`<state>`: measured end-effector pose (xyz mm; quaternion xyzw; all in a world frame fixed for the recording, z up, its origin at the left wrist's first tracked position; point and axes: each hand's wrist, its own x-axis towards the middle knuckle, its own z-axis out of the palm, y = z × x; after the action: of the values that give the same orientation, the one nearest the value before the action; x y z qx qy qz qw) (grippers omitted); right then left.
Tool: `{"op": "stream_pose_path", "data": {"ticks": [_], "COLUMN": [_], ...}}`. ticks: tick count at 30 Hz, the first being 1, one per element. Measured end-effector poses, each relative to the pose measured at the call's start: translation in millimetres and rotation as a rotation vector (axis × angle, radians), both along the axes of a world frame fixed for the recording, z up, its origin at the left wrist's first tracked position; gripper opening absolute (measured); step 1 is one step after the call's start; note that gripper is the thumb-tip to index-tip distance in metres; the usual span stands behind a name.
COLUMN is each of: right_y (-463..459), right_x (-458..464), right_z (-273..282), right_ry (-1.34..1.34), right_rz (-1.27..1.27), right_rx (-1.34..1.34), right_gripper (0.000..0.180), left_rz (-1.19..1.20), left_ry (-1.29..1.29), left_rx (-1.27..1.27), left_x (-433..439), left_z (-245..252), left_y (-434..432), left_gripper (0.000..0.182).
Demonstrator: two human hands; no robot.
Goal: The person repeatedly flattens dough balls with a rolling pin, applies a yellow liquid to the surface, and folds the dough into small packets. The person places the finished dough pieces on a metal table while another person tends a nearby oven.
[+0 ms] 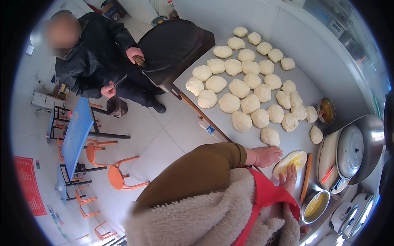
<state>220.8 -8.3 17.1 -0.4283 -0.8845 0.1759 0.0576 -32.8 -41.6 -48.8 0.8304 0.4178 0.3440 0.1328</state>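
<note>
A flattened oval of dough (280,168) lies on the grey worktop, with a yellow smear over its middle. My right hand (288,180) rests on its lower part, fingers somewhat spread. My left hand (267,156) lies palm down beside the flat dough, just below a round dough ball (270,136), and holds nothing visible. Several more pale dough balls (250,103) spread across the worktop (212,118). Right of the flat dough is a wooden rolling pin (306,178). A metal bowl (327,212) with yellow liquid stands near my right hand.
Boards (323,160), a lidded pan (350,152) and a red-handled tool (328,174) lie at the right, near a small metal bowl (333,108). A large black griddle (172,43) adjoins the worktop. Beside it stands another person (92,58) holding a thin tool. Orange stools (117,177) surround blue tables (77,132).
</note>
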Motion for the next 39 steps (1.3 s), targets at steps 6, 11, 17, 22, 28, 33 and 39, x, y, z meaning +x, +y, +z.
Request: {"op": "stream_pose_path", "data": {"ticks": [6, 11, 17, 22, 28, 33, 39], "right_y": [7, 4, 9, 8, -1, 2, 3], "right_x": [3, 1, 2, 5, 4, 5, 7], "right_z": [-3, -6, -6, -7, -15, -16, -17], "right_ry": [-0.022, -0.009, -0.03, -0.033, 0.007, -0.01, -0.005], "right_rz": [-0.014, -0.012, -0.002, 0.039, 0.075, 0.057, 0.054], "right_rx": [-0.086, -0.044, -0.074, -0.026, 0.016, -0.001, -0.018], "right_gripper": [0.052, 0.049, 0.049, 0.048, 0.052, 0.052, 0.052], "left_rz": [0.007, 0.012, 0.019, 0.018, 0.019, 0.009, 0.022], "left_ry": [-0.013, -0.019, -0.019, -0.006, -0.017, -0.009, 0.007], "left_rx": [-0.055, -0.087, -0.053, 0.019, 0.028, -0.01, -0.017], "left_x": [2, 4, 4, 3, 3, 2, 3], "left_z": [-4, -6, -7, -6, -5, -5, -6], "left_y": [0, 0, 0, 0, 0, 0, 0], "left_gripper": [0.028, 0.028, 0.027, 0.024, 0.025, 0.026, 0.026]}}
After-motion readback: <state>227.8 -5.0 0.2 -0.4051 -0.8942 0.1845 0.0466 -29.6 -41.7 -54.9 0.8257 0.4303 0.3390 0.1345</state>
